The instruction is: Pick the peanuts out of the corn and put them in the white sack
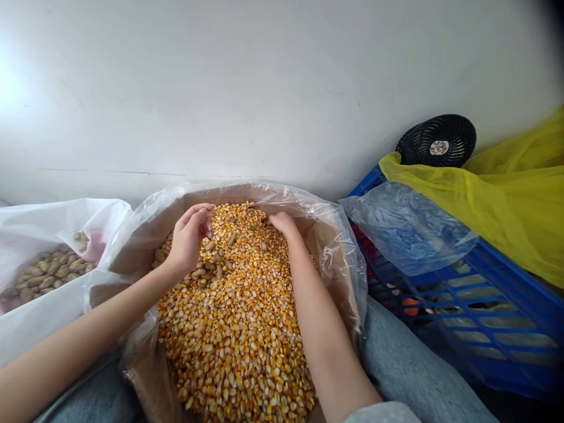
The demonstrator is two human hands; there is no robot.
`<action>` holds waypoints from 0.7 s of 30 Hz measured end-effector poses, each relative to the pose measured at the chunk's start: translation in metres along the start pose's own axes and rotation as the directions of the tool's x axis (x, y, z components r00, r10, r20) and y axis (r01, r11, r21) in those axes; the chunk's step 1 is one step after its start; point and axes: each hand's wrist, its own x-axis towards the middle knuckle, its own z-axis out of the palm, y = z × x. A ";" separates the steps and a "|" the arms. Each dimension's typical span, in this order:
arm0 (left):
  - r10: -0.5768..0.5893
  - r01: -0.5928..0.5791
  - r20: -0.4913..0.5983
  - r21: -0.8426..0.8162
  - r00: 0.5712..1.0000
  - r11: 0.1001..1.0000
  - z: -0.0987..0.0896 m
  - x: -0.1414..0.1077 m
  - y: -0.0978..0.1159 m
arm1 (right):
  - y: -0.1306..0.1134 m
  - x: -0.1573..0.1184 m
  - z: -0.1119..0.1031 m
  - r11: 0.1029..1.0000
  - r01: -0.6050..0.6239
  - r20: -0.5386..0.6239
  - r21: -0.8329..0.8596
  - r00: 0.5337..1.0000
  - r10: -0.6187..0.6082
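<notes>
Yellow and white corn kernels [238, 329] fill a cardboard box lined with a clear plastic bag [343, 235]. Several unshelled peanuts [214, 258] lie on the corn, mostly below and to the right of my left hand [189, 235]. That hand is over the left part of the corn with its fingers curled in toward the thumb; whatever is in them does not show. My right hand [282, 223] reaches down to the corn at the far right of the heap, by a few brownish pieces. Its fingertips are mostly hidden, so their grip is unclear.
On the left stands a white bag [101, 211] with many peanuts inside. To the right is a blue plastic crate [497, 264] with yellow mesh [520, 205], a clear plastic sheet [409, 229] and a black fan [438, 141] on top. A white wall [264, 88] rises behind.
</notes>
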 end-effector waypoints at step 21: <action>-0.056 0.056 0.055 0.006 0.997 0.998 -0.001 -0.001 -0.001 | 0.074 0.022 0.038 0.809 0.000 -0.011 0.588 1.000 0.008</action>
